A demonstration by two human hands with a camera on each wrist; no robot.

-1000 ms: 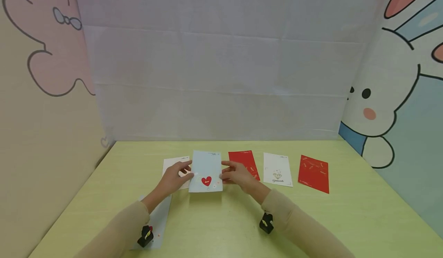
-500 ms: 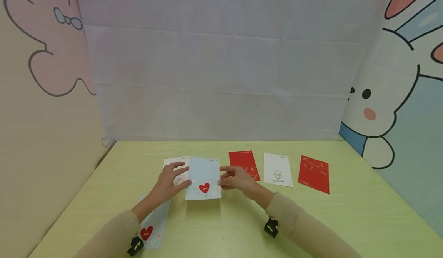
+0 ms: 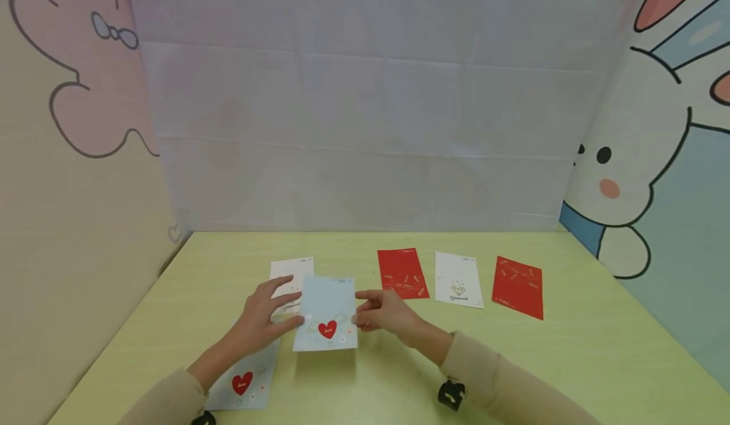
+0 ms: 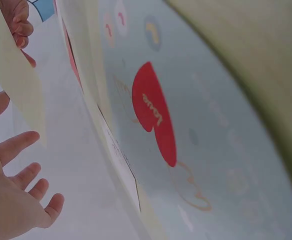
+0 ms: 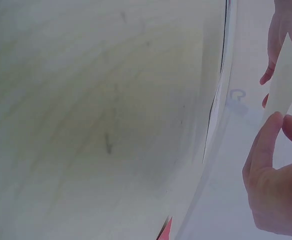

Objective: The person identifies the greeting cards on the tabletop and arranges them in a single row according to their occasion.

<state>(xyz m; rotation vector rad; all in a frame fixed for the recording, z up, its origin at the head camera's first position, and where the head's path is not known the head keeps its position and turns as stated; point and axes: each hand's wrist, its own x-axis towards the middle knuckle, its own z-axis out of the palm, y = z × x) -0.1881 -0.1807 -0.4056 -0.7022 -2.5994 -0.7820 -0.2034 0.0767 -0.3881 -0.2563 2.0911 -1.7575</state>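
Note:
A pale blue card with a red heart (image 3: pixel 327 314) is held above the table, its shadow below it. My right hand (image 3: pixel 393 318) pinches its right edge between thumb and fingers, also plain in the right wrist view. At the left edge, my left hand (image 3: pixel 259 317) touches the card with its thumb, its other fingers spread and fairly straight. The left wrist view shows the left fingers (image 4: pixel 21 150) apart beside the card's pale back (image 4: pixel 16 70). A second heart card (image 3: pixel 242 384) lies below my left forearm. Partly behind the left hand lies a white card (image 3: pixel 291 268).
To the right, a red card (image 3: pixel 402 273), a white diamond card (image 3: pixel 458 278) and another red card (image 3: pixel 518 287) lie in a row on the light green table (image 3: pixel 570 361). A white cloth (image 3: pixel 365 108) hangs behind the table's far edge.
Both hands have brought the held card toward me and slightly left. My left fingers have spread away from the card's edge, while the right hand keeps its pinch.

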